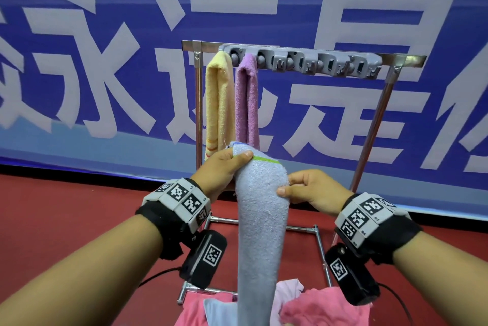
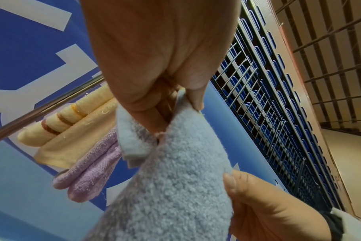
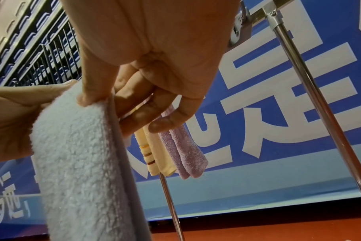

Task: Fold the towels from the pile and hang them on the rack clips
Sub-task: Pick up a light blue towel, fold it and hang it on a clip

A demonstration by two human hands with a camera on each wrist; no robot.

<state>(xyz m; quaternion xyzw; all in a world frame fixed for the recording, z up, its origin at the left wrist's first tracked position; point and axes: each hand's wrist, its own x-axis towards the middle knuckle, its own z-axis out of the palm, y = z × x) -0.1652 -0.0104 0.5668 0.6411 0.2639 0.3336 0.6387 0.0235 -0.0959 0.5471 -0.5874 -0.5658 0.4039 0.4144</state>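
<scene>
Big blue banner (image 1: 79, 88) w/ white characters fills the far wall, red floor (image 1: 66, 220) in front of it. The metal rack (image 1: 375, 119) stands between the person and the banner, w/ a grey clip bar (image 1: 303, 61) along the top. Yellow towel (image 1: 219, 103) hangs from the leftmost clip, purple towel (image 1: 247, 98) from the next one, touching side by side; rest of the clips to the right hold nothing.

Blue towel (image 1: 260, 220) is held up in front of the rack, folded into a long narrow strip hanging down, its top covering the bottom ends of the two hung ones. Left hand (image 1: 221, 169) grips its top end, thumb over the front near a green stripe. Right hand (image 1: 314, 188) pinches the right edge a bit lower, thumb and forefinger on it, other fingers loosely curled.

Near the bottom, the pile (image 1: 317, 307): pink, pale pink and light blue towels heaped by the rack's base bars.
</scene>
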